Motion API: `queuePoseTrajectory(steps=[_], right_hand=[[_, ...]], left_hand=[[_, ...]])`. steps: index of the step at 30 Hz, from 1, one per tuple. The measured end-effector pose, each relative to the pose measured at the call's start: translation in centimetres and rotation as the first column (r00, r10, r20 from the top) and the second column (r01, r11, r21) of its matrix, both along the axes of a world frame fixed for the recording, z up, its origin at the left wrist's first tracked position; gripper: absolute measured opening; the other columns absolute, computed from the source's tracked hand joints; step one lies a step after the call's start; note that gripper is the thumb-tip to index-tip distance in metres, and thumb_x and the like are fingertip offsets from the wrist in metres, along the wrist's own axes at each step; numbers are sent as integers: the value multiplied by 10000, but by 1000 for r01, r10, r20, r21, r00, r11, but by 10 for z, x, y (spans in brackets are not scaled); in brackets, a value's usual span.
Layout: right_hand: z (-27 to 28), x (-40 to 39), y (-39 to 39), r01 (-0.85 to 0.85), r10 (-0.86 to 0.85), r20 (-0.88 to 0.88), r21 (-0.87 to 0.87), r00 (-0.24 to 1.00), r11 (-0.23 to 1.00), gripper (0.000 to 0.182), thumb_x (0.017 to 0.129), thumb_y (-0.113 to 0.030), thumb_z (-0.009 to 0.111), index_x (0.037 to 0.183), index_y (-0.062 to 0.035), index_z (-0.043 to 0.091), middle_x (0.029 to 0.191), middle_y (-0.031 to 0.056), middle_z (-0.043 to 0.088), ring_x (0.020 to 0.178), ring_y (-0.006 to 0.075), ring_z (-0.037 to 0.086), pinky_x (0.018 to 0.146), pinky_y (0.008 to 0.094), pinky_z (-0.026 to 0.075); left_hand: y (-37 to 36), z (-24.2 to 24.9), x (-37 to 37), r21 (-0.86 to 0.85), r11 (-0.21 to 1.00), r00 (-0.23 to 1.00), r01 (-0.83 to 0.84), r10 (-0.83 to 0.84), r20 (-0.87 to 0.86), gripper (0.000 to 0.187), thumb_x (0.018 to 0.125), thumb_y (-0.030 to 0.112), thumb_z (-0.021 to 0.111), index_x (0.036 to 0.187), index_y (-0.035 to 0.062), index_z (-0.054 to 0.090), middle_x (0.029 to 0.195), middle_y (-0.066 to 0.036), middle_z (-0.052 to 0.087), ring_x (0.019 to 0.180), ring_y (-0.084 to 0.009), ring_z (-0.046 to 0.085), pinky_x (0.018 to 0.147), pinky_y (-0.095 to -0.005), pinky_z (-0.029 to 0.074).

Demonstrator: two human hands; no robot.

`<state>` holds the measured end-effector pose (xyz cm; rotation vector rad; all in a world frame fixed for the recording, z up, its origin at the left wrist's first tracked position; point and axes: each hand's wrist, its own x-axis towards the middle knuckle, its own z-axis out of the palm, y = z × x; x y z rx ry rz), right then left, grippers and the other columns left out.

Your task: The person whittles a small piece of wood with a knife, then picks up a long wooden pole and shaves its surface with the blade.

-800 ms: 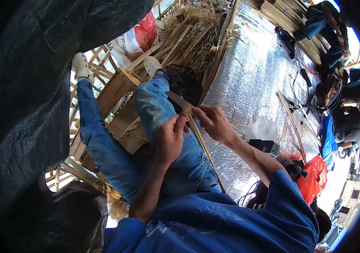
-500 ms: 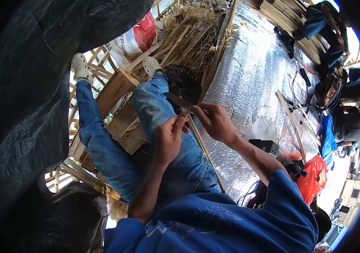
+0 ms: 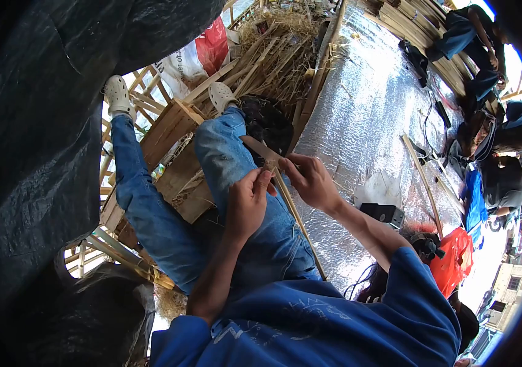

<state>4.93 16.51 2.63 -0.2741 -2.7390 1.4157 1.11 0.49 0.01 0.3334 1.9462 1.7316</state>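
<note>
My right hand [image 3: 314,182] is closed on a knife [image 3: 257,147], whose broad blade points away to the upper left over my knee. Close beside it, my left hand [image 3: 248,205] pinches a thin bamboo strip [image 3: 292,211] near its end, where the blade meets it. The strip slants back under my right forearm toward my side. Pale frayed fibres show at the blade near my fingertips. The knife's handle is mostly hidden in my right hand.
Silver foil sheeting [image 3: 359,116] covers the surface at right, with a black box-shaped device [image 3: 383,213] and a red plastic bag [image 3: 452,260]. Bamboo scraps [image 3: 273,58] pile up ahead. Black plastic [image 3: 34,134] hangs at left. Other people [image 3: 472,49] sit at far right.
The knife blade has turned slightly and now catches more light. My right hand has shifted slightly downward; my left hand stays nearly in place.
</note>
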Motion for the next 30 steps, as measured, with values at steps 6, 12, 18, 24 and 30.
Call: queuePoseTrajectory(steps=[6,12,18,24,30], right_hand=[[16,-14,15,205,1,464,-394,886,896,385,962,-344,486,867,5,620,554,34,468,502,112,473,446,285,374],[19,-7,9,20,-19,-9,86,1000,996,326,957,-268,497,822,4,617,549,92,503,424,191,478,448,346,369],[26,-1,1,-6,30,-119,194,992,981,192,922,-157,549,796,-17,584,523,129,500,406,258,499,419,353,365],[22,-2,-1,-29,70,-133,288,989,957,179,922,-144,542,784,-30,555,521,131,505,434,294,543,418,369,395],[17,-4,-3,-15,31,-87,174,996,985,200,923,-139,532,768,-14,539,522,144,489,415,296,476,419,363,376]], left_hand=[[-3,5,-2,18,1000,997,12,-14,81,313,979,248,484,998,-24,638,634,-58,612,533,-73,539,498,-249,400],[-7,16,0,-12,1000,1000,-20,20,8,313,982,256,481,992,-12,642,610,-40,597,510,-55,496,476,-244,373],[-7,15,-2,4,1000,1000,-18,18,-4,312,981,257,481,983,-10,643,608,-42,606,518,-59,522,477,-250,380],[-7,13,-3,-14,1000,1000,-13,13,-8,312,981,259,481,982,-9,641,607,-48,606,523,-67,536,482,-254,388],[-6,12,-4,-49,999,999,-15,13,-39,321,979,269,480,973,-10,640,605,-56,605,524,-92,564,494,-269,411]])
